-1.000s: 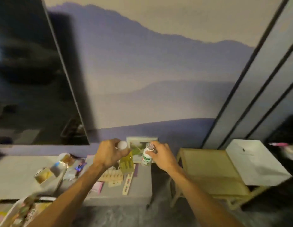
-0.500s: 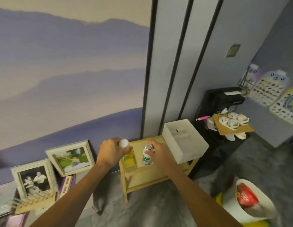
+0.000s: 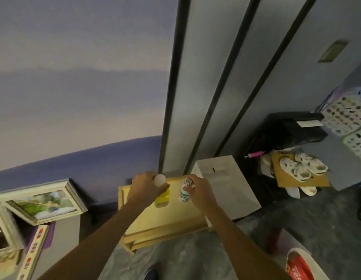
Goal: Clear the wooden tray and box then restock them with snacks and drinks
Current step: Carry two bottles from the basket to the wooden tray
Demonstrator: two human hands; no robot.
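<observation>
Left hand (image 3: 144,188) clenched around the neck of a clear bottle of yellow liquid with a round white cap (image 3: 162,196); cap shows above the fingers, yellow body below them. Right hand (image 3: 200,191) grasping a small white drink bottle with green lettering and a silver foil top (image 3: 184,191), fingers wrapped on its right side. Both bottles upright, side by side, a narrow gap between them.

Landmark: light wooden tray table (image 3: 165,221). Both bottles are over its far half, yellow one left of the white one; whether their bases touch its surface, cannot tell. 1 white rectangular box (image 3: 226,188) sits at its right end, against the grey panelled wall. Left of it, 2 framed pictures (image 3: 42,203) lean near the purple wall on a grey surface. Right of it, beyond the box, pale clog shoes (image 3: 303,167) lie on a brown board. Near-right of it, a white bucket with red contents (image 3: 299,265) stands on the grey floor.
</observation>
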